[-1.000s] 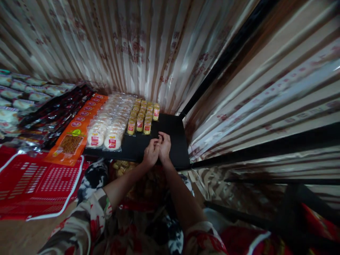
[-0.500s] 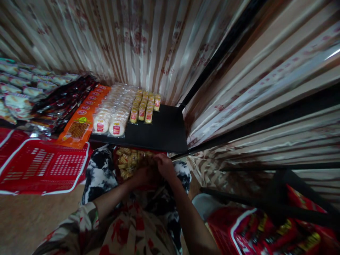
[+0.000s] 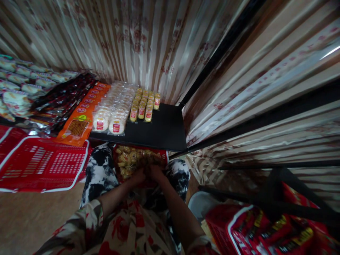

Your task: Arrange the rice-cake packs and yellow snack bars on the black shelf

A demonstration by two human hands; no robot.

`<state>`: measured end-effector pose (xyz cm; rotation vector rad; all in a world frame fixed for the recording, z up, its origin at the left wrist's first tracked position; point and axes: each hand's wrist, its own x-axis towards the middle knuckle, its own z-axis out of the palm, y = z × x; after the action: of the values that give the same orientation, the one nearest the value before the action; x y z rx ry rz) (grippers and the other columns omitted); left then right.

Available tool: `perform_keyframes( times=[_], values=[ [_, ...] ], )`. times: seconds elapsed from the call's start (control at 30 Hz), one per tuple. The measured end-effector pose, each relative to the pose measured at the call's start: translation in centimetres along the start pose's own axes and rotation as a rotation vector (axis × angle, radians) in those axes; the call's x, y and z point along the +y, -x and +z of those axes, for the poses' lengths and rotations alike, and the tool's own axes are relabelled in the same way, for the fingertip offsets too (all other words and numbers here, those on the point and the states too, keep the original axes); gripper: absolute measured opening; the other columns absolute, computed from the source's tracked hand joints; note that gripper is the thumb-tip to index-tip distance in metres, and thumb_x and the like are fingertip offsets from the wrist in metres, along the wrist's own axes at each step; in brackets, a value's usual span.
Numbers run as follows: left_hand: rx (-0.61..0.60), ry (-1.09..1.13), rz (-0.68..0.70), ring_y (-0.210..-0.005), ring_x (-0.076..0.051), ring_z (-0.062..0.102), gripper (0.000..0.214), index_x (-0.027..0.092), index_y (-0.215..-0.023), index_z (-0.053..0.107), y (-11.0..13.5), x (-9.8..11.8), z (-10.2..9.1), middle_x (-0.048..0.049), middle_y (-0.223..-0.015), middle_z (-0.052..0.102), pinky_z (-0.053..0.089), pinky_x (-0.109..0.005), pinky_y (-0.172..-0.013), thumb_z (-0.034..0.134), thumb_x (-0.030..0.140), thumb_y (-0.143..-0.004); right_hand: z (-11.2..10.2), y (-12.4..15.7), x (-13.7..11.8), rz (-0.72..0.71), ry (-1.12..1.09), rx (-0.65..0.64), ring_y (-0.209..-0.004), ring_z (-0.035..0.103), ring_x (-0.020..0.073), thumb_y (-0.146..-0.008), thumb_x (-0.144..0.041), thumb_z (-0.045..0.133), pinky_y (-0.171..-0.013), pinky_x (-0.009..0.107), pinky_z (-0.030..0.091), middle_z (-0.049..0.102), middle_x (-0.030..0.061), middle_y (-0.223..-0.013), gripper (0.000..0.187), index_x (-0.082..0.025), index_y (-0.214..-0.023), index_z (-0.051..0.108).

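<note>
Between my knees sits a red basket [image 3: 164, 155] filled with small yellow wrapped snack packs [image 3: 126, 159]. My left hand [image 3: 140, 173] reaches into it at the near side, fingers dark and hard to see. Close beside it, my right hand [image 3: 155, 171] is also down in the basket among the packs. Whether either one grips a pack is too dim to make out. On the black shelf [image 3: 167, 124] just beyond, several yellow snack packs [image 3: 141, 109] of a similar kind stand in short rows.
Left of those rows lie white round wrapped crackers [image 3: 117, 125], an orange snack bag [image 3: 77, 124], dark shiny packets [image 3: 69, 95] and white packets [image 3: 18, 99]. A red basket [image 3: 66, 163] is at left, another red basket [image 3: 220, 223] with red bags at right. Curtains surround the shelf.
My right hand has moved from the basket's far right side down and left, close to my left hand. The packs on the shelf look the same.
</note>
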<state>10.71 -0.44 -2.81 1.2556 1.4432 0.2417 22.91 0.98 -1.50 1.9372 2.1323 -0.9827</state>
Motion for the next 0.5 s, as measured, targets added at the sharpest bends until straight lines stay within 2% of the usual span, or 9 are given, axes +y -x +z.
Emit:
perform_keyframes(
  times=[0.1, 0.2, 0.33, 0.5],
  values=[
    [0.019, -0.007, -0.005, -0.098, -0.025, 0.061, 0.029, 0.014, -0.094, 0.066, 0.0, -0.1, 0.0, -0.0110, -0.101, 0.069, 0.045, -0.036, -0.089, 0.050, 0.015, -0.069, -0.7, 0.2, 0.2, 0.014, -0.009, 0.016, -0.086, 0.066, 0.0222, -0.079, -0.014, 0.050, -0.071, 0.026, 0.046, 0.071, 0.0129, -0.091, 0.021, -0.015, -0.093, 0.066],
    [0.041, 0.007, 0.021, -0.098, -0.022, 0.061, 0.029, 0.015, -0.096, 0.065, 0.3, 0.2, -0.3, -0.0097, -0.104, 0.068, 0.046, -0.033, -0.089, 0.049, 0.015, -0.071, -1.9, 0.9, 0.5, -0.017, -0.098, 0.038, -0.088, 0.065, 0.0203, -0.079, -0.015, 0.049, -0.074, 0.026, 0.045, 0.070, 0.0096, -0.094, 0.024, -0.017, -0.095, 0.066],
    [0.152, 0.009, 0.158, -0.101, -0.020, 0.058, 0.036, 0.017, -0.104, 0.061, 1.3, 0.9, -1.0, -0.0067, -0.108, 0.065, 0.044, -0.033, -0.092, 0.050, 0.014, -0.070, -4.1, 1.7, 0.6, -0.030, -0.353, 0.029, -0.079, 0.063, 0.0169, -0.075, -0.019, 0.051, -0.071, 0.025, 0.046, 0.069, 0.0043, -0.088, 0.023, -0.018, -0.090, 0.068],
    [0.267, -0.088, 0.349, -0.107, -0.018, 0.053, 0.040, 0.016, -0.108, 0.055, 2.4, 1.5, -1.9, -0.0078, -0.114, 0.058, 0.041, -0.033, -0.096, 0.049, 0.010, -0.069, -5.9, 2.0, 1.0, 0.057, -0.660, 0.038, -0.066, 0.058, 0.0135, -0.073, -0.022, 0.049, -0.060, 0.023, 0.044, 0.065, -0.0002, -0.071, 0.022, -0.018, -0.082, 0.069]
  ],
)
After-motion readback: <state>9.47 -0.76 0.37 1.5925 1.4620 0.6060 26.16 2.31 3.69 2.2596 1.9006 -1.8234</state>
